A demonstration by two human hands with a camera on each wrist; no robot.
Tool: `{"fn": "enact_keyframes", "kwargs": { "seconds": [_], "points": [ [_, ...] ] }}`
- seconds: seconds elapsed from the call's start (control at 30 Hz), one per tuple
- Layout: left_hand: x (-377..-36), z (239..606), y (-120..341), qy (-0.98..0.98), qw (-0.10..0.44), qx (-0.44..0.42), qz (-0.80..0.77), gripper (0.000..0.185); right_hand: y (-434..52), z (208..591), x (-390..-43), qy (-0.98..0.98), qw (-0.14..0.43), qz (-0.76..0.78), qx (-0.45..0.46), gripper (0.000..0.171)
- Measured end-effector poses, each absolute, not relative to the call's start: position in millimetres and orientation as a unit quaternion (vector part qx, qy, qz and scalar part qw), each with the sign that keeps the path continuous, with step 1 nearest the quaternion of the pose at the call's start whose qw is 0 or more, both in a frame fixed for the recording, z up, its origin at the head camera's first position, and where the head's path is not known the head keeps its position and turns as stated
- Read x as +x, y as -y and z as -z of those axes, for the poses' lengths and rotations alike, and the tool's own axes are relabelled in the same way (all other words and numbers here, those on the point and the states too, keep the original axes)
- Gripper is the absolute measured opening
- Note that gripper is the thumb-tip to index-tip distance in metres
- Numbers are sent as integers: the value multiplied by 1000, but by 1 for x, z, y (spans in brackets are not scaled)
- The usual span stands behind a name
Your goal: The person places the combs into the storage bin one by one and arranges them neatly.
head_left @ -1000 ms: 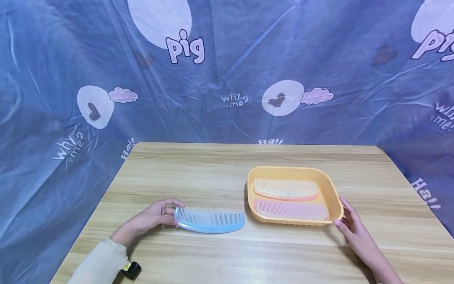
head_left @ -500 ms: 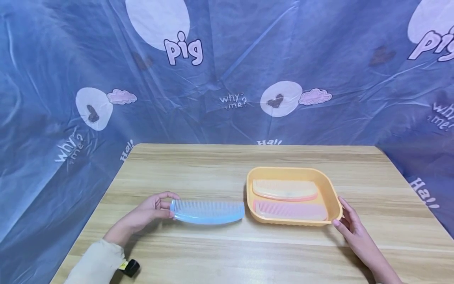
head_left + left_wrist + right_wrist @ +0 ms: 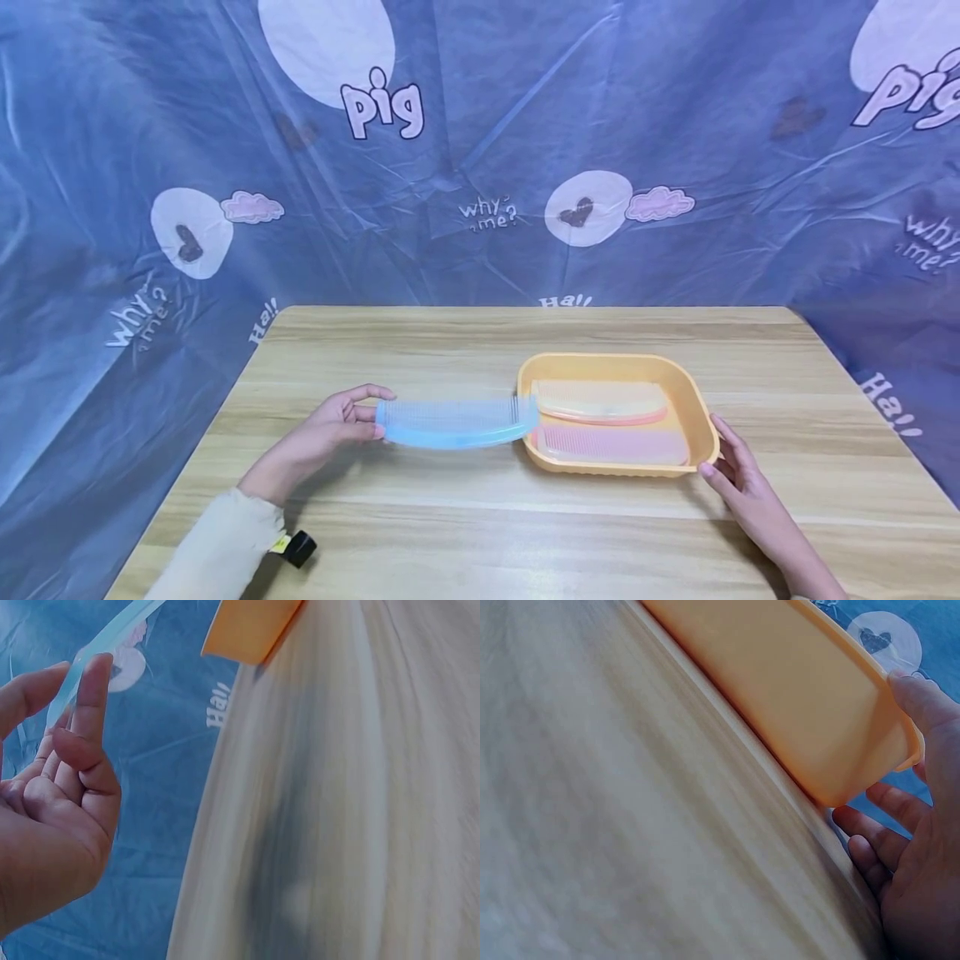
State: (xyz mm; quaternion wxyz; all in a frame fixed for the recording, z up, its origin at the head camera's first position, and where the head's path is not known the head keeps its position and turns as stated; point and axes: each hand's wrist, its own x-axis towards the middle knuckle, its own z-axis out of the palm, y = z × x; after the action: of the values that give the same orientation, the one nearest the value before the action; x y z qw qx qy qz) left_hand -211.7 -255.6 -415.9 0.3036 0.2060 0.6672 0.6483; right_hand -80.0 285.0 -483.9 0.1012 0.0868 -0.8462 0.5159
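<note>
A translucent blue comb (image 3: 457,423) is pinched at its left end between thumb and fingers of my left hand (image 3: 330,425). It is held above the table, and its right end overlaps the left rim of the yellow plastic tray (image 3: 611,472) in the head view. Inside the tray lie a cream comb (image 3: 600,397) with a pinkish edge beneath it and a pink comb (image 3: 611,445) nearer the front. My right hand (image 3: 750,483) holds the tray's front right corner, thumb at the rim, as the right wrist view (image 3: 922,817) also tells.
The wooden table (image 3: 450,542) carries the tray right of centre. A blue patterned cloth (image 3: 465,125) hangs behind and beside it. On the left sleeve (image 3: 225,542) sits a small black device (image 3: 300,549).
My left hand has raised the blue comb and moved it right and away from me, so its end now overlaps the tray. The right hand has stayed at the tray's corner.
</note>
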Motion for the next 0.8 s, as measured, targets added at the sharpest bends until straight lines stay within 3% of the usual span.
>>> {"fn": "enact_keyframes", "kwargs": {
  "seconds": [0.8],
  "points": [
    [-233, 423, 157, -634, 329, 222, -664, 59, -286, 486, -80, 846, 106, -515, 91, 70]
  ]
}}
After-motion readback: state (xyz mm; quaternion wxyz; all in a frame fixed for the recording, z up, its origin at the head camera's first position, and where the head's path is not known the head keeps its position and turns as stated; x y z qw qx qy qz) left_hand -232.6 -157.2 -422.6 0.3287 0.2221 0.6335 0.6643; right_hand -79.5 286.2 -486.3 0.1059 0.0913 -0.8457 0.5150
